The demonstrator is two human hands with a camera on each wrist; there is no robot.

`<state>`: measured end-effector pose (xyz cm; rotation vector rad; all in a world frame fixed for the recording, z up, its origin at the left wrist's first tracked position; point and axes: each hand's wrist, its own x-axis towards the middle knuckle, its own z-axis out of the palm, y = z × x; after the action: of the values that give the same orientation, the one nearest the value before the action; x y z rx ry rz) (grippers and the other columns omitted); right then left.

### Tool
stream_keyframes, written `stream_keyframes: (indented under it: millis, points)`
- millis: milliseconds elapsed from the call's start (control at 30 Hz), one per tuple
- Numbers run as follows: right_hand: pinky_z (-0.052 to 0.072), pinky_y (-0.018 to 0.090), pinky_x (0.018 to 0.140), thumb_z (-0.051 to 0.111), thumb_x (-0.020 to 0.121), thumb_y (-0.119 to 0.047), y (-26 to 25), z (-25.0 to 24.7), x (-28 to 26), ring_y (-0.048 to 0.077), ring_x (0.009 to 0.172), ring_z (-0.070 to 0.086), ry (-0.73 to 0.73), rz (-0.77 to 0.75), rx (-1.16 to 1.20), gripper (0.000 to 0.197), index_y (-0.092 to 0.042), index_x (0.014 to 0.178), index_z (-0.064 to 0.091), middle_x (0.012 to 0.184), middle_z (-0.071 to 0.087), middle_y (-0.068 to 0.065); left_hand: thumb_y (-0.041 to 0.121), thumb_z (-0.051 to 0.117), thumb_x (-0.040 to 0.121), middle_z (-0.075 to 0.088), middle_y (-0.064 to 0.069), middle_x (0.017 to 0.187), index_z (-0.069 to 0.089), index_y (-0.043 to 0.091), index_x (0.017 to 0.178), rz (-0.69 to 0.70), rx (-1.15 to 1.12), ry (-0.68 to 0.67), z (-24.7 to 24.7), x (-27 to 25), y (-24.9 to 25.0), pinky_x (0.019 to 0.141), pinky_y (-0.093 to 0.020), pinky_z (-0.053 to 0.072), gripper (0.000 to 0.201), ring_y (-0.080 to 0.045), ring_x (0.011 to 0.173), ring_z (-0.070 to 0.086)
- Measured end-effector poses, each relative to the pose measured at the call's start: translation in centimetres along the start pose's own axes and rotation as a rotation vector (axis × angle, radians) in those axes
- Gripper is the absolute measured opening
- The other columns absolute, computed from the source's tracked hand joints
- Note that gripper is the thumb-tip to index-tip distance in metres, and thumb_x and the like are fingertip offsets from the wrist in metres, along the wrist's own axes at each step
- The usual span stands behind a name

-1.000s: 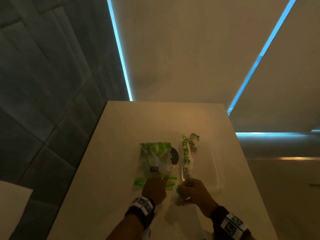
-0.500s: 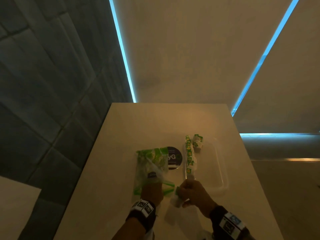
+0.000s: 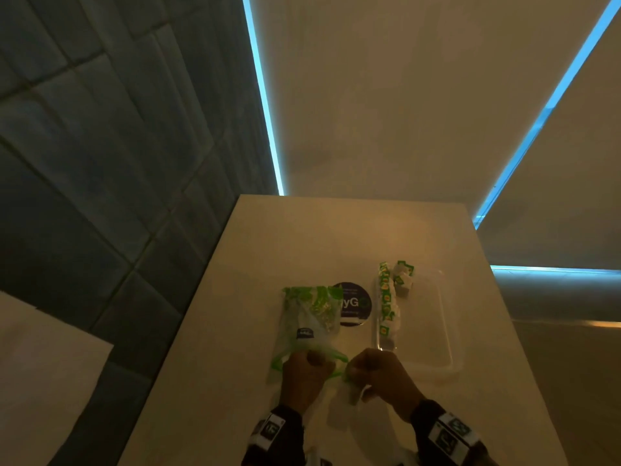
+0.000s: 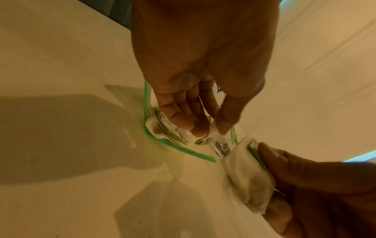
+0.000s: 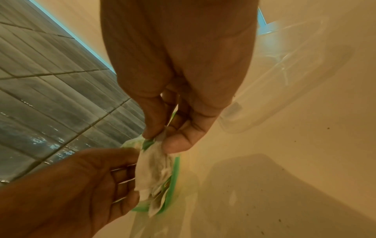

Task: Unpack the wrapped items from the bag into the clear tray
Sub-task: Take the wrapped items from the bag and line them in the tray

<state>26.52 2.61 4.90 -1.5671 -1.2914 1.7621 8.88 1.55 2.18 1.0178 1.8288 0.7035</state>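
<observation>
Pale bench [image 3: 336,237]: one bag [image 3: 302,324], one clear tray [image 3: 448,331] at three o'clock.
Left hand [image 3: 304,378] fingers [image 4: 183,119] pinch one wrapped item [image 4: 158,127], right hand [image 3: 379,375] a second wrapped item [image 5: 152,167].

far half of table [image 3: 349,230] bare, open to reach; clear tray [image 3: 448,334] free across middle and right, wrapped items [image 3: 386,302] lining its left wall and far-left corner; bag [image 3: 302,327] lies left of tray, mouth blocked by fingers of left hand [image 3: 304,375]; right hand [image 3: 379,373] just beside, crowding it

The bag [image 3: 304,331] lies left of the tray [image 3: 433,331] holding wrapped items [image 3: 386,297].
</observation>
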Motion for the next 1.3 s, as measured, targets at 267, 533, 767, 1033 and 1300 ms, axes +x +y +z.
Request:
stream_keyframes:
  millis: [267, 533, 767, 1033, 1300]
  points:
    - [0.055, 0.028, 0.061, 0.068, 0.085, -0.003, -0.4, 0.4, 0.3, 0.013, 0.065, 0.065, -0.040, -0.040, -0.041, 0.009, -0.009, 0.078, 0.071, 0.071, 0.070, 0.002, 0.010, 0.068, 0.074, 0.048, 0.009, 0.044, 0.052, 0.020, 0.041, 0.084, -0.128, -0.075, -0.6, -1.2, 0.9, 0.060, -0.028, 0.041, 0.038, -0.008, 0.051, 0.049]
    - [0.053, 0.035, 0.056, 0.065, 0.087, 0.000, -1.1, -0.9, 0.3, 0.026, 0.063, 0.064, 0.127, -0.104, 0.175, 0.007, 0.000, 0.088, 0.072, 0.075, 0.069, 0.015, 0.009, 0.068, 0.086, 0.067, -0.002, 0.068, 0.071, 0.005, 0.079, 0.104, -0.323, -0.173, -1.1, -2.0, 1.7, 0.066, -0.024, 0.053, 0.009, -0.012, 0.062, 0.063]
    - [0.056, 0.034, 0.064, 0.068, 0.081, 0.006, -2.3, -1.6, 0.0, 0.028, 0.071, 0.065, 0.011, -0.086, 0.347, 0.010, 0.011, 0.090, 0.066, 0.080, 0.068, 0.019, 0.001, 0.077, 0.073, 0.071, -0.011, 0.088, 0.063, 0.016, 0.109, 0.109, -0.411, -0.092, -0.9, -1.8, 2.4, 0.063, -0.031, 0.058, 0.041, -0.021, 0.079, 0.070]
    - [0.051, 0.031, 0.053, 0.076, 0.078, -0.004, -2.5, -0.3, 1.2, 0.021, 0.062, 0.063, 0.036, -0.051, 0.140, 0.020, 0.010, 0.087, 0.064, 0.070, 0.066, 0.013, 0.005, 0.076, 0.076, 0.074, -0.002, 0.082, 0.071, 0.017, 0.083, 0.149, -0.291, -0.143, -0.9, -2.4, 3.0, 0.066, -0.026, 0.058, 0.015, -0.016, 0.077, 0.071]
    - [0.053, 0.027, 0.059, 0.078, 0.076, -0.005, -2.0, 0.3, 1.2, 0.018, 0.070, 0.068, 0.150, -0.096, 0.050, 0.017, -0.004, 0.090, 0.069, 0.079, 0.072, 0.012, 0.006, 0.074, 0.079, 0.074, -0.005, 0.082, 0.073, 0.014, 0.087, 0.074, -0.331, -0.151, -1.0, -2.3, 2.3, 0.067, -0.029, 0.058, 0.012, -0.020, 0.079, 0.071]
